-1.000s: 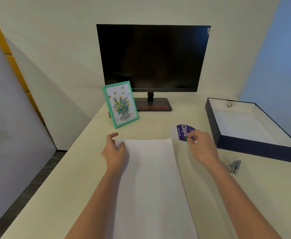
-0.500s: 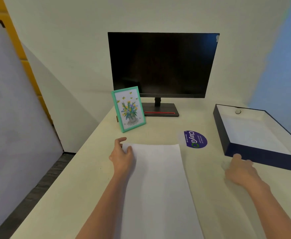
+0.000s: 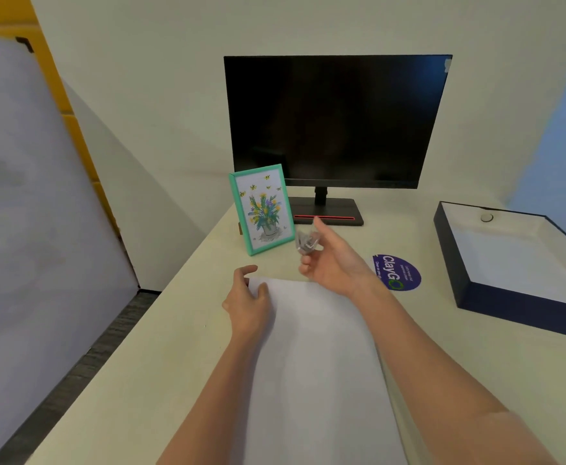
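Note:
A white sheet of paper (image 3: 315,357) lies lengthwise on the cream desk (image 3: 160,380). My left hand (image 3: 246,298) rests on the sheet's far left corner, fingers spread. My right hand (image 3: 333,263) hovers above the sheet's far edge and pinches a small silver metal binder clip (image 3: 306,244) between thumb and fingers. The clip is blurred.
A green-framed flower picture (image 3: 261,209) stands just behind the hands. A dark monitor (image 3: 337,120) on its stand is at the back. A round purple sticker (image 3: 398,272) lies on the desk, and an open navy box (image 3: 496,307) sits at the right.
My right hand went right to the silver clip near the box, picked it up and carried it left above the paper's far edge. My left hand stayed on the corner.

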The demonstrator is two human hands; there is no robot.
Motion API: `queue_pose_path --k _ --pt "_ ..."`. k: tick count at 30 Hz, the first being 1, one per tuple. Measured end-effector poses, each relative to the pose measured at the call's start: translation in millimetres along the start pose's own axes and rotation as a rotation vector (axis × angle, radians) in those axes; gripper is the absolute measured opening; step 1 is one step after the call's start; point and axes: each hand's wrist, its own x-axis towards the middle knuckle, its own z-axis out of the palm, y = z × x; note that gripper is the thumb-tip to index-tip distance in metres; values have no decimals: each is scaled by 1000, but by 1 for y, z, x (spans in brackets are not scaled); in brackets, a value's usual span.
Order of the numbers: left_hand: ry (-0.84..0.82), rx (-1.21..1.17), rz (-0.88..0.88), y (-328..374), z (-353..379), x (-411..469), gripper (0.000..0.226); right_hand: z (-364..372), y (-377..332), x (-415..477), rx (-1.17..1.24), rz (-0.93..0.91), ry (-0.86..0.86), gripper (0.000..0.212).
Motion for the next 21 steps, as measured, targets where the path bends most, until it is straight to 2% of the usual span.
queue_pose_path --k 3,6,8,14,18,21 --pt "-6 12 20 0 -1 2 34 8 10 19 -252 0 64 26" --pt "2 7 26 0 -1 3 35 6 16 31 -540 -66 111 19" --pt "7 -7 18 0 -1 2 35 4 19 36 -649 -108 124 13" --pt "3 -10 45 2 -2 0 34 7 26 45 -700 -27 89 26" --pt "5 -10 38 3 -2 0 34 15 27 50 -486 24 71 31" --pt "2 -2 51 6 -3 -1 35 21 23 52 -524 57 129 30"
